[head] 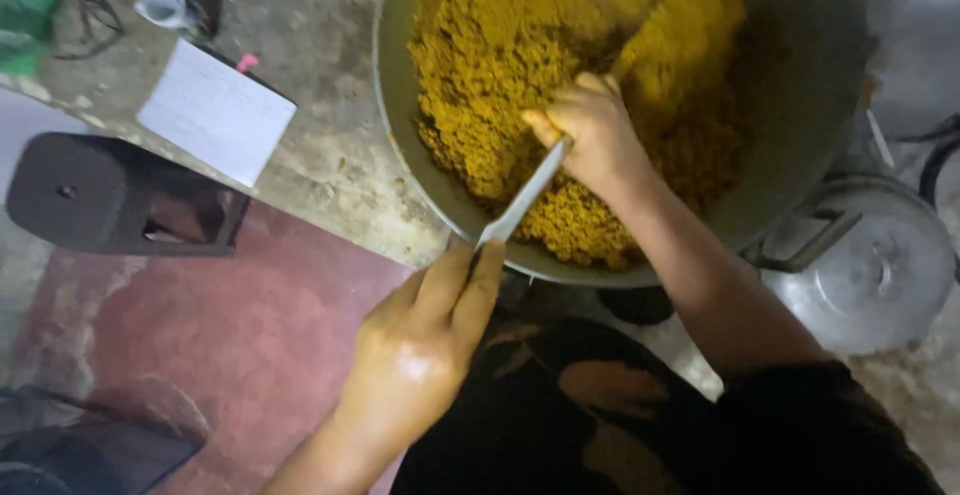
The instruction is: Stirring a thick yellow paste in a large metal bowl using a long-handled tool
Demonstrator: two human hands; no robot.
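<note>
The large pot (810, 75) was dull grey metal, smooth and matt inside. The yellow mixture (520, 65) looked coarse and crumbly. The utensil handle (525, 198) was pale, smooth metal. The tabletop (320, 145) was rough, stained concrete. The lid (880, 265) showed brushed metal with slight sheen. The sheet (215, 110) was matt white paper.

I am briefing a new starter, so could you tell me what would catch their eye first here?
First, the big metal pan at top centre, heaped with yellow crumbly food. The right hand is in the middle of it, closed on a long metal utensil. The left hand steadies the pan's near rim.
</note>
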